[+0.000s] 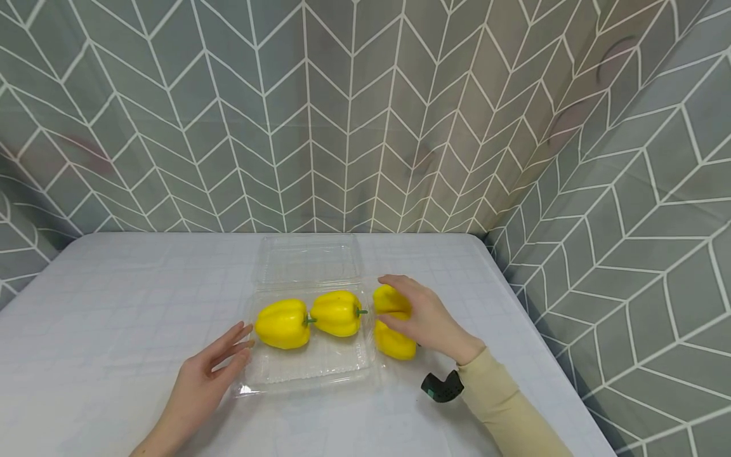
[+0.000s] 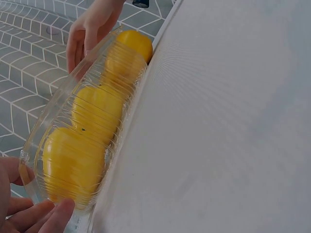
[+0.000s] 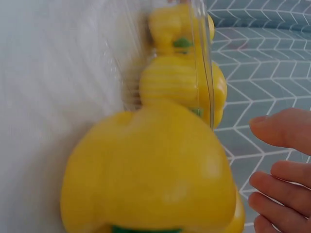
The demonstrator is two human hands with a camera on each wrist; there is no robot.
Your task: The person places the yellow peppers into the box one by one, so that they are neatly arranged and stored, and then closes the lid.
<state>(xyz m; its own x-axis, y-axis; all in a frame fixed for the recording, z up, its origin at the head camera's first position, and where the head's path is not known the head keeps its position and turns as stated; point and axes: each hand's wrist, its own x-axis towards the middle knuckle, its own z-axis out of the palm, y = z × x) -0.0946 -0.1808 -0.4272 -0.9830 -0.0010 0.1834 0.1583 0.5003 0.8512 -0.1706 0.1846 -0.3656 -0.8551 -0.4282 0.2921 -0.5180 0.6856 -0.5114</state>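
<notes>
An open clear plastic clamshell tray lies on the white table, its lid folded back. Two yellow bell peppers lie side by side in the tray. A third yellow pepper sits on the table just right of the tray. My right hand reaches over it with fairly straight fingers; the right wrist view shows a gap between them and this pepper. My left hand lies flat at the tray's left edge, its fingertips touching the tray wall.
The table has a pale grid cloth; its right edge runs close to my right arm. A grey chevron curtain closes off the back and right. A black wrist camera hangs under my right sleeve.
</notes>
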